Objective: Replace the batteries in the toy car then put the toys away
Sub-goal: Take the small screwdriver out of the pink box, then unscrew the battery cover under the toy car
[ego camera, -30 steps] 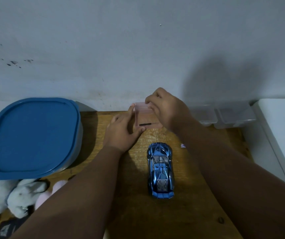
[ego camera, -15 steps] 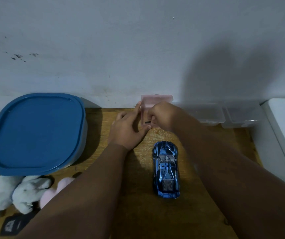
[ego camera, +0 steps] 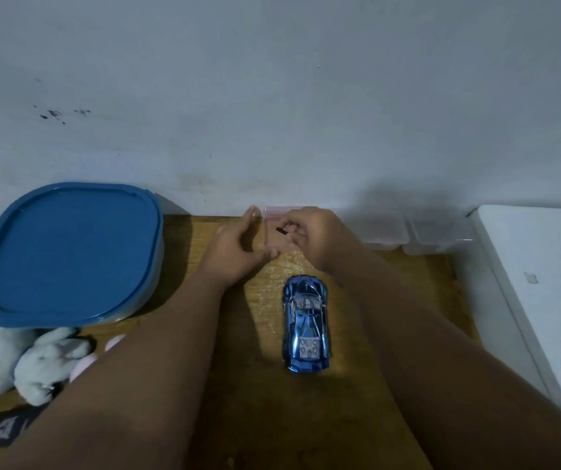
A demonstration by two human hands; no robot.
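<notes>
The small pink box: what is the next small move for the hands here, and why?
Probably the right hand should lift the small dark piece clear of the pink box while the left hand steadies it: that hand pinches the piece at the box, and the toy car stands on its wheels, untouched.

No words or numbers can be read here. A small black tag [ego camera: 4, 429] lies at the near left corner of the table [ego camera: 306, 418], next to the grey soft toy [ego camera: 45, 361]. It has white marks on it, but they are too blurry to read. The blue toy car [ego camera: 306, 323] in the middle of the table has a pale patch on its near end with small dark shapes on it. They could be letters or just a pattern; I cannot tell.
</notes>
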